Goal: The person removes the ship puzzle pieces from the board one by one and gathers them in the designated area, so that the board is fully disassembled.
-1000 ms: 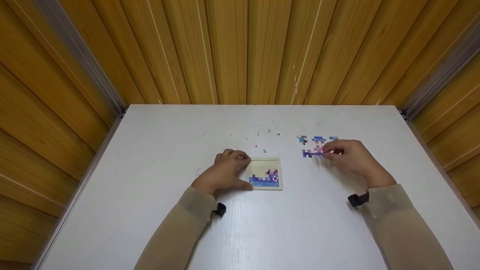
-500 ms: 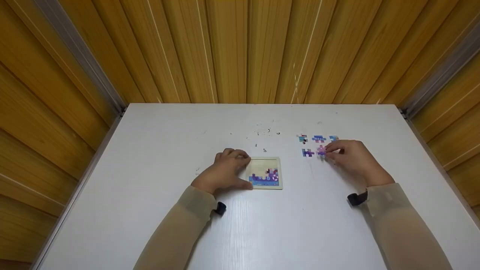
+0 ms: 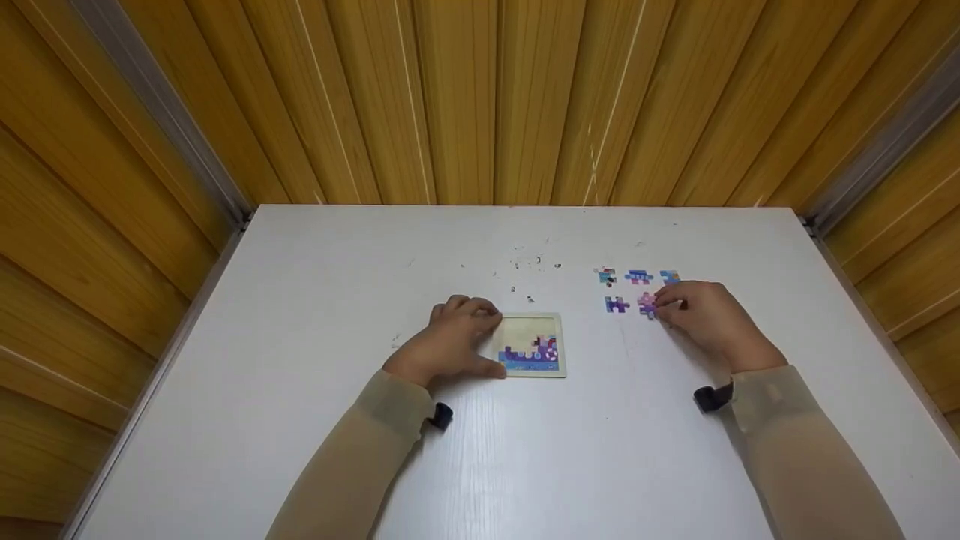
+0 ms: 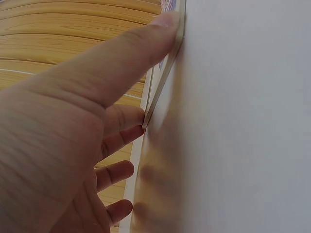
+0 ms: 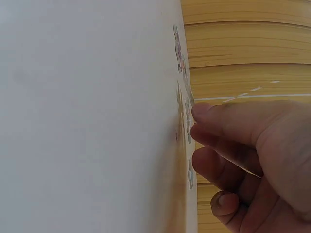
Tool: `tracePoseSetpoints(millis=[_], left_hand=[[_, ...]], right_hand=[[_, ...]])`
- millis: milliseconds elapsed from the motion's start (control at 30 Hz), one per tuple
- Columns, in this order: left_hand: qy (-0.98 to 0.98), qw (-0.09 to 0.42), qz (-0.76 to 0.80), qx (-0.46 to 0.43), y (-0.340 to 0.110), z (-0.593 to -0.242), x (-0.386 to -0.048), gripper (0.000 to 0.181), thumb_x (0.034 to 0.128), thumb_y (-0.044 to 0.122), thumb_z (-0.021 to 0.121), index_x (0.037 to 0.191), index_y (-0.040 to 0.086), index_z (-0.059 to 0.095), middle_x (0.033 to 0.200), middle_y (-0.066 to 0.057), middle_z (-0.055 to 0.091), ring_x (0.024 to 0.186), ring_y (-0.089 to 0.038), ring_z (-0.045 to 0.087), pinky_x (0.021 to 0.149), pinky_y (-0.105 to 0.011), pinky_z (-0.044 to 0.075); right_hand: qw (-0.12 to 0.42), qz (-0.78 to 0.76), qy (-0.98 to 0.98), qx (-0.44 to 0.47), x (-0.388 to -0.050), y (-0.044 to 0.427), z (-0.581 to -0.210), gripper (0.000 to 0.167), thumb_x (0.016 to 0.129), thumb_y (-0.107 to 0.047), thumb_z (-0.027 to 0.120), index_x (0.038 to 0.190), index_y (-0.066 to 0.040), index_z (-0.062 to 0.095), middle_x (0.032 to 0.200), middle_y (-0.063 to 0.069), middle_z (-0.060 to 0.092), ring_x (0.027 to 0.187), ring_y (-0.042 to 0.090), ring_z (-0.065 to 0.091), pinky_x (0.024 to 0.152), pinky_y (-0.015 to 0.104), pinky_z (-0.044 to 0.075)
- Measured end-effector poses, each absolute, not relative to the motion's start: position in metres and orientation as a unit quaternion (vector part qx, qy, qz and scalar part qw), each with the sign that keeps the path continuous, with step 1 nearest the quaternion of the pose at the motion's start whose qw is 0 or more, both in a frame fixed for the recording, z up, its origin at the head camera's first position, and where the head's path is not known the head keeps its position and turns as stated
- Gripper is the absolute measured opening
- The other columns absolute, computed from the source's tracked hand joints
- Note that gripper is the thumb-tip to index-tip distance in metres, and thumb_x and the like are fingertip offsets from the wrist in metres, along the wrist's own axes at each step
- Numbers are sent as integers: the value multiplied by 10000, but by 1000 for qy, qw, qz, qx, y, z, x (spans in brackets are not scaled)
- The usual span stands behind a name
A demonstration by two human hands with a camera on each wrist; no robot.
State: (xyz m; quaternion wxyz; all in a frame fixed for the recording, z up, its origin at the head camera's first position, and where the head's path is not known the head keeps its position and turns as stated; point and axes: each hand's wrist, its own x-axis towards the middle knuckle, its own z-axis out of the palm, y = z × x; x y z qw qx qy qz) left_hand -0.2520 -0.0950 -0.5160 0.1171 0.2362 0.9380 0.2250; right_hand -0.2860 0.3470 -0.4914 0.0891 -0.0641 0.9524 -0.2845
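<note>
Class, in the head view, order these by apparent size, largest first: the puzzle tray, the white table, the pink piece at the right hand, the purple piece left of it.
1. White table
2. Puzzle tray
3. Pink piece and purple piece: too alike to rank.

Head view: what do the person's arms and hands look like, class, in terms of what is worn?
The left sleeve and right sleeve are long, plain and beige, ending at the wrists. A small black device sits at each wrist, left and right; a black strap shows on the right. The left hand and right hand are bare, without gloves.
</note>
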Motion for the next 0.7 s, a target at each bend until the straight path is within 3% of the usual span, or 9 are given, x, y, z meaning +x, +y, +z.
tracePoseSetpoints(millis=[233, 700], left_hand=[[934, 115, 230, 247, -96, -514, -251, 984, 870, 574, 962, 1683, 187, 565, 1704, 3, 518, 1622, -307, 368, 1371, -574, 260], [938, 117, 222, 240, -95, -514, -252, 1021, 863, 604, 956, 1699, 190, 540, 1714, 14, 508, 1632, -306, 354, 1372, -564, 264]], right_hand=[[62, -270, 956, -92, -285, 349, -493, 229, 1098, -113, 699, 1260, -87, 858, 1487, 209, 733, 1540, 516, 564, 1306, 712, 395], [86, -272, 956, -63, -284, 347, -491, 273, 1114, -190, 709, 1353, -116, 817, 1610, 228, 642, 1599, 543, 480, 1309, 746, 361]])
